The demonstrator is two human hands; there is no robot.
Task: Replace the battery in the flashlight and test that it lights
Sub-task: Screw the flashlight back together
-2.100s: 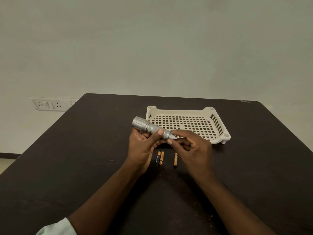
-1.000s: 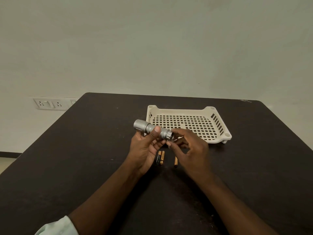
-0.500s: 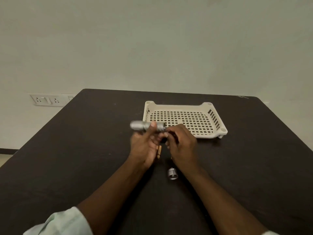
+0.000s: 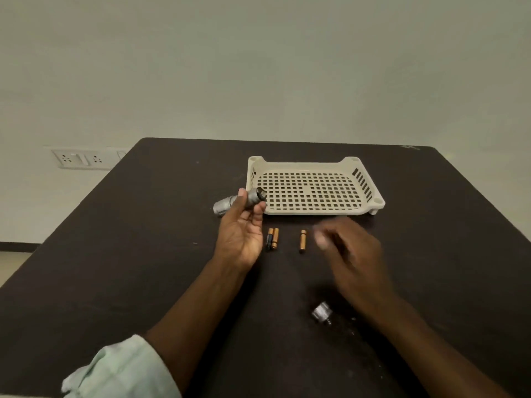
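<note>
The rigid metal flashlight (image 4: 240, 202), open-ended, is gripped mid-barrel by the left hand (image 4: 240, 234). The blurred right hand (image 4: 349, 254), apparently empty, hovers beside a light, roll-prone battery (image 4: 302, 240), best pinched mid-length.

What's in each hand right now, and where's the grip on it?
The left hand holds the flashlight body, grip around the middle of its barrel, open end toward the basket. The right hand is blurred; it appears empty.

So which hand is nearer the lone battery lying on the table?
Right. The right hand hovers just right of the lone battery, fingertips close; the left hand sits farther left, holding the flashlight body.
</note>
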